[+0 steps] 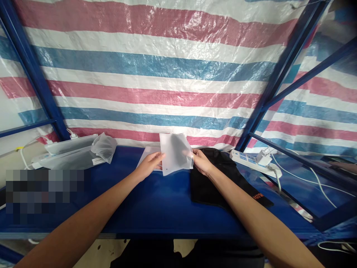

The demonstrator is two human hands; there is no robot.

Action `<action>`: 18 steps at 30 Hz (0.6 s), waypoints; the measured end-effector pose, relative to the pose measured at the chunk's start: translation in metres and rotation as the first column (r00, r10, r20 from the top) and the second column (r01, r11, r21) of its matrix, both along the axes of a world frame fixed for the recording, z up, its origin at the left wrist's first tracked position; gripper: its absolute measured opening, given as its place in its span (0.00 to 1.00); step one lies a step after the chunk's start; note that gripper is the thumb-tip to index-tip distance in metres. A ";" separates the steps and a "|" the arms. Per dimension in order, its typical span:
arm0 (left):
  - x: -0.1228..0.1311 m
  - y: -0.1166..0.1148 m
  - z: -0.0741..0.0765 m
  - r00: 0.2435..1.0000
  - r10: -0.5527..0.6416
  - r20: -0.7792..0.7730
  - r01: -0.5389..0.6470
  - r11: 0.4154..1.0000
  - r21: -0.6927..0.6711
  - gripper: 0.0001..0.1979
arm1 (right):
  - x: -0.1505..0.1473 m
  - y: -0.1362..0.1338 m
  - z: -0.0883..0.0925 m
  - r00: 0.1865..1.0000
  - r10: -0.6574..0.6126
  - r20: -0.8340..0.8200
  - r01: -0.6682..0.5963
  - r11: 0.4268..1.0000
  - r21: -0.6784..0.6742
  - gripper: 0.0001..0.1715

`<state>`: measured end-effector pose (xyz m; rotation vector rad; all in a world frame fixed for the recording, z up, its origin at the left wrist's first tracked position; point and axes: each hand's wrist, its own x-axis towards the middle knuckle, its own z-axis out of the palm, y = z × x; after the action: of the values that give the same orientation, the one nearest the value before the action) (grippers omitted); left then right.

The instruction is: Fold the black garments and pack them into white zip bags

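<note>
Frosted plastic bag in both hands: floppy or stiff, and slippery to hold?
Probably floppy: the frosted translucent plastic bag looks like thin film, held up only by the left hand and right hand at its side edges. Likely very light, since it looks flat. Its smooth surface may slip.

Back wall: woven plastic tarp (167,70) in red, white and blue stripes, glossy with glare.
Frame: blue metal posts (33,74) slanting up at both sides, joined by crossbars.
Bench (156,212): smooth blue top.
Right side: white power strip (245,158) on the bench.
Floor (111,253): pale, stained.
</note>
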<state>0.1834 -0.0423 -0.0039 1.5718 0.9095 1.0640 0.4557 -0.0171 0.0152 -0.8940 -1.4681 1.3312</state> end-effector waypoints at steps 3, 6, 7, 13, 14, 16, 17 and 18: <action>-0.003 -0.004 -0.001 0.996 -0.059 -0.060 0.057 0.998 -0.030 0.29 | 0.003 0.002 -0.005 1.000 0.019 0.019 -0.018 0.999 -0.041 0.29; -0.013 0.000 0.000 0.996 0.014 -0.086 -0.016 1.000 -0.013 0.27 | 0.009 0.003 -0.001 0.995 0.044 0.089 -0.039 0.997 -0.065 0.28; -0.018 0.004 0.001 0.995 0.043 -0.085 -0.043 0.999 -0.006 0.28 | 0.013 0.003 0.001 0.993 0.032 0.112 -0.024 0.997 -0.074 0.27; -0.050 0.024 0.005 0.952 0.289 -0.097 -0.280 0.955 0.099 0.34 | 0.047 0.001 0.020 0.940 -0.046 0.337 0.104 0.983 -0.154 0.25; -0.053 0.026 0.005 0.943 0.318 -0.097 -0.308 0.946 0.105 0.34 | 0.052 0.000 0.021 0.930 -0.026 0.366 0.093 0.982 -0.166 0.25; -0.057 0.028 0.005 0.924 0.369 -0.099 -0.359 0.927 0.109 0.33 | 0.058 0.000 0.023 0.919 0.019 0.393 0.058 0.982 -0.182 0.25; -0.059 0.028 0.004 0.913 0.390 -0.118 -0.379 0.919 0.108 0.32 | 0.060 0.000 0.024 0.916 0.035 0.400 0.044 0.981 -0.187 0.25; -0.060 0.028 0.005 0.902 0.404 -0.153 -0.391 0.914 0.108 0.33 | 0.061 0.000 0.024 0.912 0.044 0.408 0.038 0.981 -0.192 0.24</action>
<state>0.1238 -0.0140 0.0007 1.5951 1.3668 1.2691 0.5170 -0.0169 0.0390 -1.3677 -1.6708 1.3613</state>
